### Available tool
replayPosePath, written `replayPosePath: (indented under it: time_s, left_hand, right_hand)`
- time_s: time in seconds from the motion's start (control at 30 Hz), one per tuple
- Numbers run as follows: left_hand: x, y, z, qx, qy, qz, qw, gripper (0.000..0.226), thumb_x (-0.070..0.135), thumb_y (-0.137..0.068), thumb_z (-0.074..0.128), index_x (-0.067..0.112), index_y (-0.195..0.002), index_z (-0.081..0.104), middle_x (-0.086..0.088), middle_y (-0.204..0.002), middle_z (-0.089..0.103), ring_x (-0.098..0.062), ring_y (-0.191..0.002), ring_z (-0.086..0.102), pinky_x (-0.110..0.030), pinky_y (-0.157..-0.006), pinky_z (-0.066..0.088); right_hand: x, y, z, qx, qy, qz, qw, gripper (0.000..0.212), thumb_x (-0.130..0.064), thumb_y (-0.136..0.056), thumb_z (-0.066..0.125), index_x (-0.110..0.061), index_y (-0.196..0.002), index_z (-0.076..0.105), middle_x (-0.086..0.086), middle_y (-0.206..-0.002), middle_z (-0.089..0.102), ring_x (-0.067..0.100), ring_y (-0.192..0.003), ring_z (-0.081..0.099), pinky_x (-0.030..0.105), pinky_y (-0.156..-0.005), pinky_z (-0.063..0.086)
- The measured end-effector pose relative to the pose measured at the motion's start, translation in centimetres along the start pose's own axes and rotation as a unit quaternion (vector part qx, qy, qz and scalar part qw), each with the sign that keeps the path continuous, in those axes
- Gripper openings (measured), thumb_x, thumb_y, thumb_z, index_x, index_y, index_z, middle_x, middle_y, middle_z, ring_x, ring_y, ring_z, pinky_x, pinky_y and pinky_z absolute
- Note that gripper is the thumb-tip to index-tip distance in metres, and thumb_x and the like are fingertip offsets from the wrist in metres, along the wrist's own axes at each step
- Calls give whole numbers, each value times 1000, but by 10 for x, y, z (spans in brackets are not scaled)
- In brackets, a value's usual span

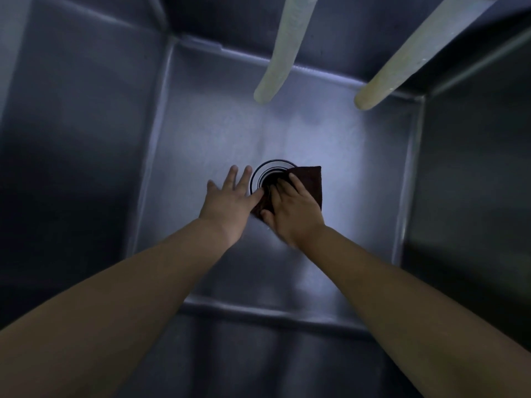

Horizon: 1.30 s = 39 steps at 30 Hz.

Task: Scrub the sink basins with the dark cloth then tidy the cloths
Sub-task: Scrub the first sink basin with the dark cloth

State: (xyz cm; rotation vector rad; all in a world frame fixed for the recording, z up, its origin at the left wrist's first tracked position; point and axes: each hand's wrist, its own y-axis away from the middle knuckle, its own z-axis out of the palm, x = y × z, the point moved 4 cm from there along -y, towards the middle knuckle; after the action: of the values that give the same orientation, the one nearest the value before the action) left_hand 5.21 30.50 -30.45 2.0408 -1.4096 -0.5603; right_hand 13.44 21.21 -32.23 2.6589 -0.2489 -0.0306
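Observation:
I look straight down into a deep steel sink basin [207,130]. A dark cloth [311,182] lies on the basin floor, covering the right part of the round drain [263,172]. My right hand [293,208] lies flat on the cloth with straight fingers, pressing it down. My left hand [230,196] rests flat on the bare floor just left of the drain, fingers spread, its thumb touching the cloth's left edge.
Two pale hoses hang down into the basin from above, one [283,53] over the back middle and one [416,56] at the back right. Steel walls rise on all sides, with a dark wall [474,182] at the right.

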Motion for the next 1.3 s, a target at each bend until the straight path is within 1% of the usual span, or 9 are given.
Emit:
replayPosePath:
  time_s: [0.13, 0.37, 0.5, 0.63, 0.7, 0.8, 0.97, 1.17, 1.3]
  left_hand:
    - [0, -1, 0, 0, 6, -2, 1000, 92, 19, -83, 63, 32, -149, 1, -10, -156, -21, -35, -144, -14, -57, -110, 23]
    - [5, -2, -3, -1, -2, -19, 1000, 88, 17, -85, 61, 31, -149, 3, -10, -155, -23, -35, -144, -13, -51, -111, 26]
    - [8, -2, -3, -4, -15, -24, 1000, 91, 18, -84, 63, 32, -149, 1, -10, -155, -24, -36, -144, -13, -46, -107, 31]
    - [8, -1, -6, -14, -16, -19, 1000, 91, 23, -85, 63, 33, -149, -1, -10, -155, -25, -35, -144, -14, -44, -107, 32]
    - [8, -1, -7, -13, -18, -18, 1000, 90, 24, -86, 63, 34, -149, 0, -10, -155, -25, -35, -144, -14, -43, -105, 33]
    - [8, -2, -5, -1, -15, -19, 1000, 85, 24, -88, 59, 36, -149, 1, -11, -155, -24, -36, -144, -14, -43, -104, 33]
    - [9, -2, -6, -1, -21, -25, 999, 86, 21, -87, 59, 36, -149, 1, -10, -155, -25, -36, -144, -13, -42, -103, 35]
    - [10, -2, -8, -12, -51, -23, 998, 96, 24, -84, 65, 37, -148, -4, -10, -154, -27, -35, -144, -13, -34, -91, 40]
    - [3, -1, -8, -2, -39, -5, 999, 98, 33, -80, 69, 38, -148, -2, -8, -155, -23, -32, -145, -11, -41, -108, 26]
  right_hand:
    - [5, -6, 0, -14, -47, -16, 999, 63, -45, -100, 14, -6, -149, 20, 9, -155, 26, 20, -146, 8, 34, -114, -16]
    - [18, -7, 0, -31, -164, -57, 984, 53, -37, -99, 26, -6, -139, 41, 10, -146, 42, 18, -142, 22, 28, -116, -8]
    - [26, -3, -1, 2, -197, -63, 978, 69, -46, -87, 16, 0, -116, 60, 14, -108, 67, 26, -117, 52, 29, -117, 2]
    - [27, 1, -1, 90, -153, -102, 979, 57, -41, -88, 25, -2, -94, 67, 10, -76, 68, 30, -87, 61, 38, -116, 20]
    - [28, 2, -2, 77, -78, -121, 987, 58, -42, -91, 24, -5, -105, 67, 7, -90, 70, 28, -101, 59, 37, -118, 10]
    - [29, 2, -5, 0, 23, -126, 992, 65, -47, -95, 16, -7, -138, 45, 4, -132, 55, 21, -135, 33, 37, -117, -14]
    - [22, -2, -8, -40, 101, -86, 990, 69, -53, -97, 9, -8, -149, 21, 5, -149, 36, 21, -144, 13, 45, -117, -13]
    - [3, 0, -8, -51, 94, -34, 994, 64, -49, -100, 11, -10, -148, 24, 5, -136, 53, 28, -142, 19, 46, -110, -25]
    - [5, 0, -9, -9, -14, -13, 1000, 56, -46, -100, 24, -9, -131, 54, 3, -107, 67, 24, -120, 45, 39, -115, -18]
